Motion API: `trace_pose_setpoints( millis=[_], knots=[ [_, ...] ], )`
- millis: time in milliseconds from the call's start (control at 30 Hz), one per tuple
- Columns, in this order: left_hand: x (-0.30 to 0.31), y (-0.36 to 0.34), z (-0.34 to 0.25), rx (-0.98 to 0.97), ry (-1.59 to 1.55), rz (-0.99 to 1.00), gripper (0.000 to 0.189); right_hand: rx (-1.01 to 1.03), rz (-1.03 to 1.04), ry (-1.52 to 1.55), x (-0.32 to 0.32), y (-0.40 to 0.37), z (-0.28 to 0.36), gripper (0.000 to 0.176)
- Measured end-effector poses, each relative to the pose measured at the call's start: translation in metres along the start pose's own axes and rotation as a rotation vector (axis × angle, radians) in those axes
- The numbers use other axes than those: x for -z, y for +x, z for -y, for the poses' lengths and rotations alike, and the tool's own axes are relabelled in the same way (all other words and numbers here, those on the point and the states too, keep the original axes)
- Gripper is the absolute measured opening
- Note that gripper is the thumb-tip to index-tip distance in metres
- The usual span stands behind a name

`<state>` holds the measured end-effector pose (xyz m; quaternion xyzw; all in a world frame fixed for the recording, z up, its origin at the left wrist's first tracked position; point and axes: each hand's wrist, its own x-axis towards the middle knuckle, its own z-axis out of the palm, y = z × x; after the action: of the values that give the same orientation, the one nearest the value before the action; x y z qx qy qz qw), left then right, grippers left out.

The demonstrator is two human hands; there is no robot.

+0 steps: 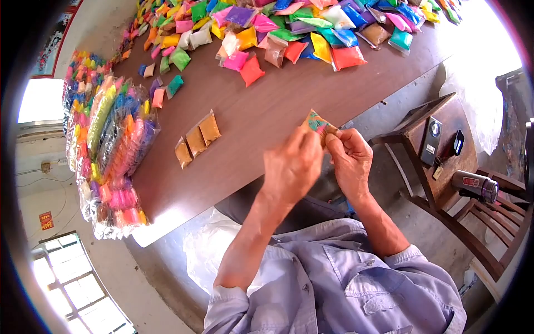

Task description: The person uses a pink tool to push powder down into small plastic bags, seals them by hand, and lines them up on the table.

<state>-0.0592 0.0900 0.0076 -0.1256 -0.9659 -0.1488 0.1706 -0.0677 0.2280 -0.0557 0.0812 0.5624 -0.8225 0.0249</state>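
A small clear packet (317,122) with brown contents and green and pink patches is held above the table's near edge. My right hand (351,158) pinches its right side between thumb and fingers. My left hand (293,166), slightly blurred, has its fingers closed on the packet's left side, where they hide part of it. To the left, a strip of three joined brown packets (197,141) lies flat on the brown table (245,106), apart from both hands.
Many coloured packets (311,28) are heaped along the far side. Clear bags of coloured packets (111,150) stack at the left edge. At right, a wooden stool (453,119) carries a phone-like dark device (431,142); a metal flask (475,186) lies near a wooden chair (495,222).
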Motion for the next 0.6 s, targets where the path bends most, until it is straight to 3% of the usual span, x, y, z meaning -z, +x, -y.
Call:
trace_pose_setpoints(
  millis=[233, 433, 600],
  knots=[
    [-0.006, 0.007, 0.002, 0.112, -0.025, -0.032, 0.019, 0.032, 0.048, -0.085, 0.003, -0.004, -0.007, 0.009],
    [-0.003, 0.003, -0.005, 0.067, -0.097, -0.046, 0.020, 0.067, 0.010, 0.032, -0.004, -0.003, -0.007, 0.009],
    [0.007, 0.007, -0.008, 0.122, -0.085, -0.053, 0.020, 0.067, 0.012, -0.094, 0.002, -0.005, -0.008, 0.008]
  ],
)
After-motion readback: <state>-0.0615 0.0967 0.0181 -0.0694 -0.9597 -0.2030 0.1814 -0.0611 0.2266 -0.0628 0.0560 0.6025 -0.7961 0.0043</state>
